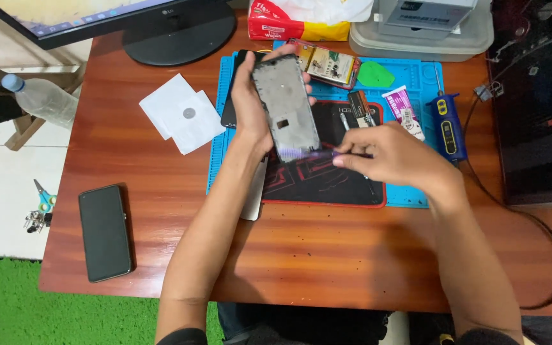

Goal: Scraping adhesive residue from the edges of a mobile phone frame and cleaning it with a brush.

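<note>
Biggest worry right now is the phone frame (286, 106) slipping, since my left hand (250, 105) only has it pinched by the edges, thumb on the near side and fingertips curling over the top and far side, and it's held up off the counter (327, 255) tilted toward me, so a bit too much push from the tool could pop it loose onto the black and red pad (317, 185) at 6 o'clock of it. My right hand (394, 156) is closed around a thin pen-like tool (333, 154), tip sitting right at the frame's bottom edge, and with that wrist hovering and not braced on anything, I reckon a slip could gouge the frame or jab my left palm. Left forearm comes up from 6 o'clock, wrist bent back; right forearm comes in from 5 o'clock, knuckles up, fingers bunched. Clutter's tight too: a small white and purple tube (404, 112) and a blue handheld tool (446, 124) sit at 3 o'clock of the frame on the blue mat (222, 128), easy to knock with my elbow. The other phone (104, 232) is well away at 8 o'clock, face down or screen off, can't tell which
</note>
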